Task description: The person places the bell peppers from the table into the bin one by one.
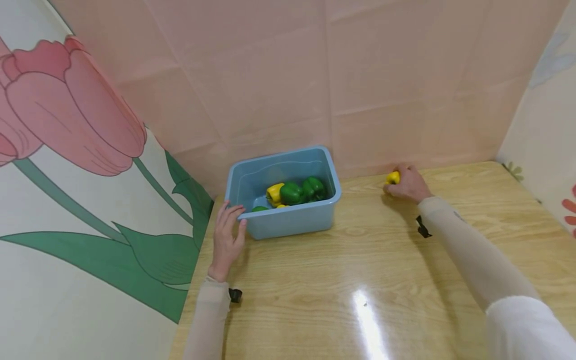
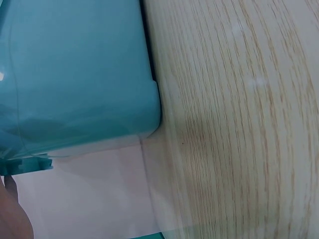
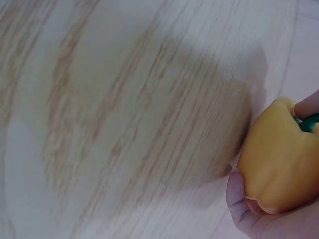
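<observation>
In the head view a blue plastic bin (image 1: 292, 222) stands on the table. Inside it lie green bell peppers (image 1: 314, 189) and a yellow bell pepper (image 1: 273, 194), with more partly hidden behind the front wall. My left hand (image 1: 228, 242) grips the bin's front left corner, fingers over the rim and thumb outside; only a bit of it shows in the left wrist view. Well right of the bin, near the table's back edge, my right hand (image 1: 410, 184) holds another yellow bell pepper (image 3: 281, 159) between thumb and fingers. Its green stem shows in the right wrist view.
The wood-grain table (image 1: 315, 290) meets a pink cloth backdrop (image 1: 270, 75) behind the bin. A wall painted with tulips (image 1: 90, 115) rises on the left, and another painted wall (image 1: 544, 135) on the right. Glare streaks the table's front part.
</observation>
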### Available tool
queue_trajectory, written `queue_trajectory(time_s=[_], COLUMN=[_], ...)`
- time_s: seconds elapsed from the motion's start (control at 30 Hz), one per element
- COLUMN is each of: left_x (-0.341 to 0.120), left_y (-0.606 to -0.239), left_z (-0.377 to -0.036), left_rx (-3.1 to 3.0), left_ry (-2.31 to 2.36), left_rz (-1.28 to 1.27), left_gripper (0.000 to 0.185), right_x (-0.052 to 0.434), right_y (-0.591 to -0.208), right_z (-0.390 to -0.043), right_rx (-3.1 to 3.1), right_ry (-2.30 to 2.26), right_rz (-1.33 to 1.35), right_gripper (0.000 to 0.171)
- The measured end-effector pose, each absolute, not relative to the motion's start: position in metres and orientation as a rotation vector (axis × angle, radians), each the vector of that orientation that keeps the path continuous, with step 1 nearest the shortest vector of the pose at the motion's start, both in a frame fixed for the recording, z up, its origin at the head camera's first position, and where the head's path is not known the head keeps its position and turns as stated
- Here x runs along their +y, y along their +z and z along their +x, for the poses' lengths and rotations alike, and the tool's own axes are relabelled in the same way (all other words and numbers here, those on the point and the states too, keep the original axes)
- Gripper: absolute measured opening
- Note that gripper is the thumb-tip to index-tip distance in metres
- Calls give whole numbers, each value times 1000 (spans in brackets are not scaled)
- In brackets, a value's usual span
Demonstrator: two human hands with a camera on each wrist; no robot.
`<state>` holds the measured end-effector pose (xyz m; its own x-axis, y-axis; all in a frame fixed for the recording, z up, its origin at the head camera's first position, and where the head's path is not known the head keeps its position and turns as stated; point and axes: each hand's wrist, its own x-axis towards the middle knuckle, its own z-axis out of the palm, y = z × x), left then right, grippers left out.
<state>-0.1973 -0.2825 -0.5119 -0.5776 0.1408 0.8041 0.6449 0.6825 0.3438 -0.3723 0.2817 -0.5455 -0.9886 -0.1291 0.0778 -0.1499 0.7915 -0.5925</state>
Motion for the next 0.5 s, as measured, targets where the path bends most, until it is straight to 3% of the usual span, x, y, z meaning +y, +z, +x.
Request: queue_trajectory(time_s=[0.5], left_x=[-283], left_y=[-514], left_z=[-197], left_rx=[-2103], left_ry=[-822], left_rz=[-587], left_gripper=[26], right_x=[281], right_y=[-531], right_z=[-363], right_rx=[-2938], right_ry=[975], right_rz=[230], right_gripper=[67])
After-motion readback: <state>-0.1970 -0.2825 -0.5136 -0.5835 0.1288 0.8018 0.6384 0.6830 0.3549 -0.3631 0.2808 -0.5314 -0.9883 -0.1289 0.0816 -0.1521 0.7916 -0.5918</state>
